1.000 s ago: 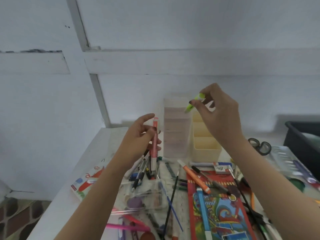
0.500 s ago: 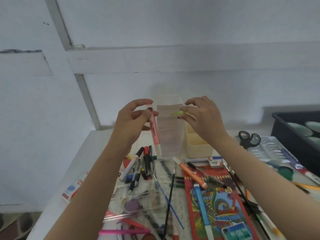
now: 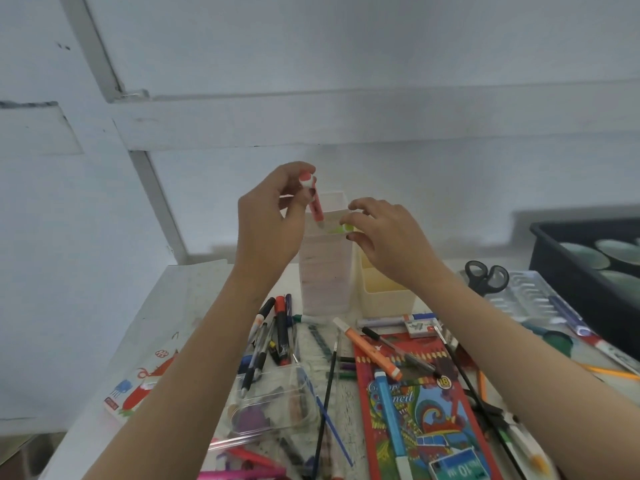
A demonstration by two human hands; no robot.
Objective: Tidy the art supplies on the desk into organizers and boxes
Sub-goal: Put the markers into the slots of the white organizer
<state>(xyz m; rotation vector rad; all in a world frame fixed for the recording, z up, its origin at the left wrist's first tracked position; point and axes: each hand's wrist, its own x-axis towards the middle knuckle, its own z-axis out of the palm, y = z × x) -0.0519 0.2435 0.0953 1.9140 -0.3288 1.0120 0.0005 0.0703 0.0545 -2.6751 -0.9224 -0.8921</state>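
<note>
Head view: the left hand (image 3: 266,233) pinches a pink marker (image 3: 316,211) over the tall box (image 3: 325,275), maybe to drop it in. At its three o'clock, the right hand (image 3: 389,237) pinches a green marker (image 3: 341,230).

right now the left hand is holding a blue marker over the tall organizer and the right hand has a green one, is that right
Not quite. The head view shows the left hand holding a pink marker, not a blue one, over the tall organizer. The right hand does hold a green marker, at the organizer's rim.
</note>
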